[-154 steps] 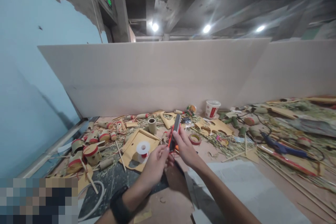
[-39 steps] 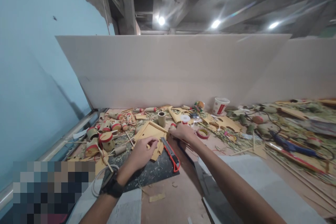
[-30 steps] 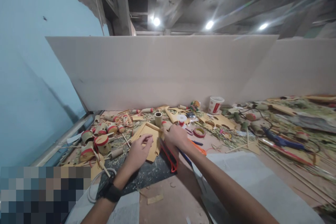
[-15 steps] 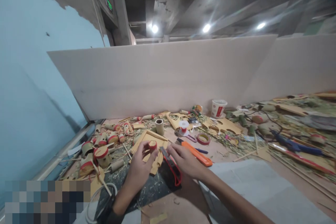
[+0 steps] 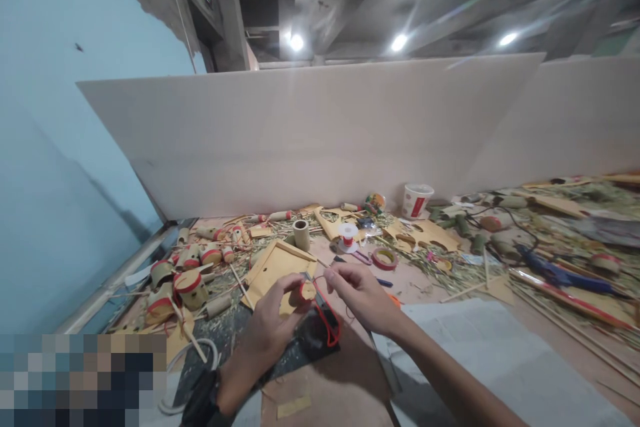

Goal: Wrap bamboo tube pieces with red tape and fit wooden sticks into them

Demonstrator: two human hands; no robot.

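Note:
A small round bamboo piece with a red band [image 5: 308, 291] is gripped between the thumb and fingers of my left hand [image 5: 277, 313], its pale cut end facing up towards me. Close to its right, my right hand [image 5: 363, 293] pinches a thin red thread, which loops faintly below the fingers. A red-handled utility knife [image 5: 327, 320] lies between the hands on a dark mat [image 5: 295, 350]. Behind my hands is a yellow wooden panel [image 5: 280, 267]. An orange cutter [image 5: 395, 299] is mostly hidden by my right hand.
Red-banded bamboo pieces [image 5: 190, 287] crowd the left. An upright bamboo tube [image 5: 301, 235], a thread spool [image 5: 349, 238], a tape roll [image 5: 385, 258] and a paper cup [image 5: 417, 201] stand behind. A blue glue gun [image 5: 560, 273] lies right, and a white board [image 5: 325, 140] closes the back.
The bamboo piece in my left hand has moved right and tilted towards me. My right hand has shifted slightly right and now covers most of the orange cutter. The view has shifted slightly.

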